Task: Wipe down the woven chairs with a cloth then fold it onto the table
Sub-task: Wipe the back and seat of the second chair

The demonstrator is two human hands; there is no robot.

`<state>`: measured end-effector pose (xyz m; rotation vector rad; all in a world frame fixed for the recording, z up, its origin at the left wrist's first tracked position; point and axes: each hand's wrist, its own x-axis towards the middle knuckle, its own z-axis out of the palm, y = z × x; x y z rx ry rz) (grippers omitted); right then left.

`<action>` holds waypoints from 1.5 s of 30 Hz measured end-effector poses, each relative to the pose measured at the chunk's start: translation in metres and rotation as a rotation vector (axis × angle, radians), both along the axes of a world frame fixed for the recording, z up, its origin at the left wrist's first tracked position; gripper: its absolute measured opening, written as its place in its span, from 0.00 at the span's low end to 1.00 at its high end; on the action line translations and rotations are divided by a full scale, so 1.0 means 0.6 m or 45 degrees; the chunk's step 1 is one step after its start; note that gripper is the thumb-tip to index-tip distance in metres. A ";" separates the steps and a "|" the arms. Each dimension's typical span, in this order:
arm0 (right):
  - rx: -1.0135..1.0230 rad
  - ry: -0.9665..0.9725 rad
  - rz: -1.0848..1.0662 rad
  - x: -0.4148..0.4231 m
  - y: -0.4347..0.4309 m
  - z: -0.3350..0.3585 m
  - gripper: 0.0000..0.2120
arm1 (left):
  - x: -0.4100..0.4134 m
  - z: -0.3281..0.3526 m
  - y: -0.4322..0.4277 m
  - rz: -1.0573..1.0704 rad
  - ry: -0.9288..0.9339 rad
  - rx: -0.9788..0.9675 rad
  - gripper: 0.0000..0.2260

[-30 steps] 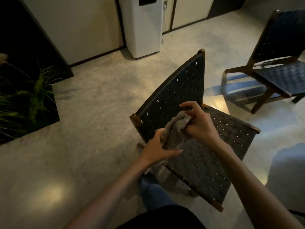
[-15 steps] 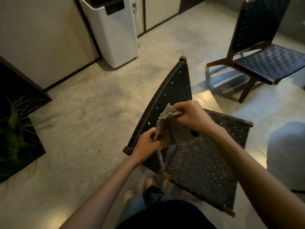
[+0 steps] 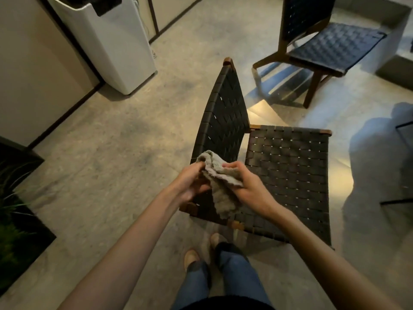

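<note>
Head view: one grey cloth point(image 3: 220, 175), bunched and rumpled, held in the air between two hands, just above the rear corner of the nearer woven chair point(image 3: 288, 175), where backrest meets seat. Left hand point(image 3: 192, 184) has its fingers curled round the cloth's upper left fold; right hand point(image 3: 248, 189) grasps the right side, thumb over the top. One loose tail of cloth hangs below both hands and overlaps the seat's edge in the picture; whether it touches the weave, cannot tell. Chairs counted: two, both dark woven strapping on brown wooden frames. The nearer stands directly before the person, backrest to the left, seat to the right. The second chair point(image 3: 335, 41) stands well apart, upper right, on the same pale stone floor point(image 3: 100, 175). One white floor-standing appliance point(image 3: 107, 41) against the wall, upper left. One dark planter with grass point(image 3: 13, 209) at the left edge. Two tan shoes point(image 3: 191, 259) and blue jeans show at the bottom, beside the nearer chair's corner. One dark-framed glass pane point(image 3: 404, 164) at the right edge, cut off.
</note>
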<state>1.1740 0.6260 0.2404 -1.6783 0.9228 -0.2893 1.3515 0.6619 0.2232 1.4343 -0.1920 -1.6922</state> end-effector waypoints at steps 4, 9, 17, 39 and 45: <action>0.089 -0.142 -0.262 0.019 0.070 -0.059 0.28 | 0.022 -0.006 0.029 -0.026 0.315 -0.041 0.17; -0.135 -0.081 -0.635 0.032 0.071 -0.094 0.25 | 0.043 -0.022 0.054 -0.132 -0.338 -0.223 0.17; -0.387 0.064 -0.343 0.109 0.044 -0.197 0.29 | 0.033 -0.153 0.108 0.015 -1.171 -0.335 0.15; -1.038 -0.792 -0.198 0.134 0.011 -0.470 0.21 | -0.098 -0.483 0.096 1.180 -1.686 -1.354 0.27; -1.165 -0.914 -0.038 0.088 -0.005 -0.566 0.22 | -0.113 -0.507 0.073 1.342 -1.906 -1.311 0.23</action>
